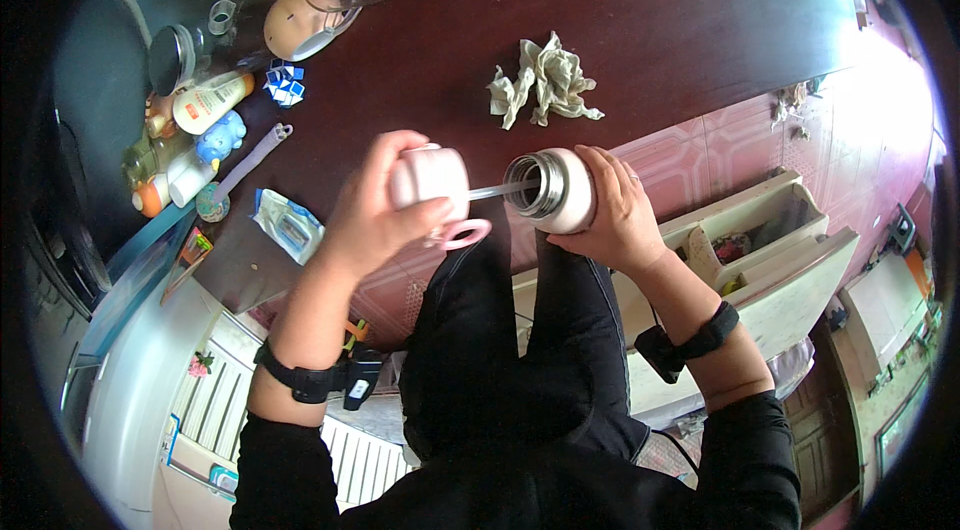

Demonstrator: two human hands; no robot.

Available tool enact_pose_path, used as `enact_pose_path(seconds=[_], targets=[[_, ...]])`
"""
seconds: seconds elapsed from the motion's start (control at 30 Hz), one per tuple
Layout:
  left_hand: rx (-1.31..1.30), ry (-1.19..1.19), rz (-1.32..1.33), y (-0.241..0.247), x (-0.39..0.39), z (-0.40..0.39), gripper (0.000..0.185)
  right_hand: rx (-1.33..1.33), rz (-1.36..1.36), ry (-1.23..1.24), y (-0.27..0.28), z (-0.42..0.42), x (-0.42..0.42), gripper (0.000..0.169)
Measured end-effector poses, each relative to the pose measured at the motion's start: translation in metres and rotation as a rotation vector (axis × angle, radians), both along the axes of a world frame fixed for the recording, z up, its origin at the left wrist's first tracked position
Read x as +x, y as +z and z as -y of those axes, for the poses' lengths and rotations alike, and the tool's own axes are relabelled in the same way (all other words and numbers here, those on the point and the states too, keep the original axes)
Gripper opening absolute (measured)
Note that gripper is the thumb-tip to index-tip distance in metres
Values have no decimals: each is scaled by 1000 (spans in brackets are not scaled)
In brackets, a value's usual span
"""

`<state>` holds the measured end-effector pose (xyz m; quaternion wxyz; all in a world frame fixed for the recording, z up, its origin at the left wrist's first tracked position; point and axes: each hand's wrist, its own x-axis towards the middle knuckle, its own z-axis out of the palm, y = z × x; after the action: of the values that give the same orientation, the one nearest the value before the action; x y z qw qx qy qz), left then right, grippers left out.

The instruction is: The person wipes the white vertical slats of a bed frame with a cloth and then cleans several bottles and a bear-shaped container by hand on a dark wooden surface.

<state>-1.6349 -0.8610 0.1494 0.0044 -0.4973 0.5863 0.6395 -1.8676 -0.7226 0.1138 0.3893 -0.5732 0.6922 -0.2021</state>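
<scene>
My left hand (375, 207) grips a pale pink bottle lid (431, 181), blurred a little, with a darker pink carrying ring (465, 234) hanging at its lower side. From the lid a clear straw (491, 191) runs sideways into the mouth of a pale pink bottle (574, 188). My right hand (619, 207) is wrapped around that bottle, tilting it so its threaded metal neck (534, 185) faces the lid. Lid and neck are apart, joined only by the straw's reach. The bottle's inside is too dark to make out.
Crumpled pale tissues (555, 79) lie on the dark red table (435, 64) beyond the bottle. To the left are a wet-wipe pack (289, 224), a blue-white folding puzzle (285, 83), a cream tube (214, 103) and a round peach-coloured object (300, 23). An open drawer (750, 237) is at the right.
</scene>
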Motion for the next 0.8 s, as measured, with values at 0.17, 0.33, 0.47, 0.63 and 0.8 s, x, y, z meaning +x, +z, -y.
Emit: enact_pose_path(seconds=[0.17,0.33,0.47,0.63,0.8], targets=[[-199,-105,-75,2,-43,-3,60,-141,-30,22,12,24,8,79],[-107,-88,-17,20,-71,14,54,-240,-136,11,18,42,-4,81],[-638,-478,-155,37,-92,27,72,-367,-53,-21,15,59,-25,74],[-884,-606,-207,56,-118,60,97,-512,-16,-53,16,88,-52,77],[-651,-414,226,67,-126,78,63,-530,-68,-75,15,112,-65,76]])
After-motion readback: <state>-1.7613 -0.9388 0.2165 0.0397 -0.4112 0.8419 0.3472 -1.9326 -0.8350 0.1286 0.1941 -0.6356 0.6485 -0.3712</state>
